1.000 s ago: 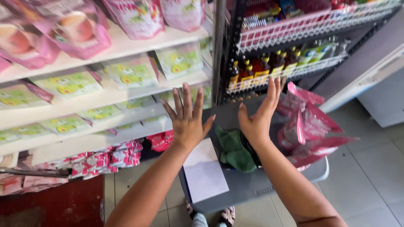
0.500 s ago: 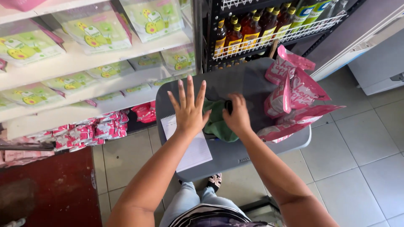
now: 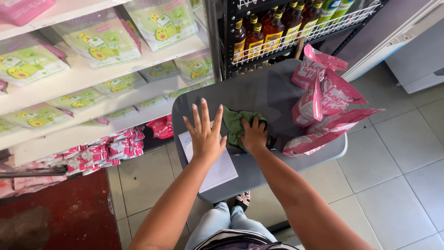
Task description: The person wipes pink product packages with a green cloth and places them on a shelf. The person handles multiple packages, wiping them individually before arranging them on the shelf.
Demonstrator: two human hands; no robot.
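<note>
The right hand (image 3: 253, 135) lies on a green cloth (image 3: 235, 126), fingers curled onto it, on a grey table (image 3: 259, 92); the left hand (image 3: 205, 135) hovers spread flat, fingers apart, above a notepad (image 3: 217, 169) just beside the cloth; pink pouches (image 3: 323, 104) lie to the right, near the table's edge.

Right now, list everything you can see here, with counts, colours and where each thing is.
tray: one, grey, centre
cloth: one, green, on the tray under the right hand
notepad: one, white, lined, tray's near left edge
pouches: several, pink, tray's right side
bottles: several, dark with yellow caps, wire rack above the tray
packs: many, pale green, white shelves at left
packets: many, small, pink, lowest shelf
left hand: open, fingers spread, over the notepad
right hand: gripping the cloth
</note>
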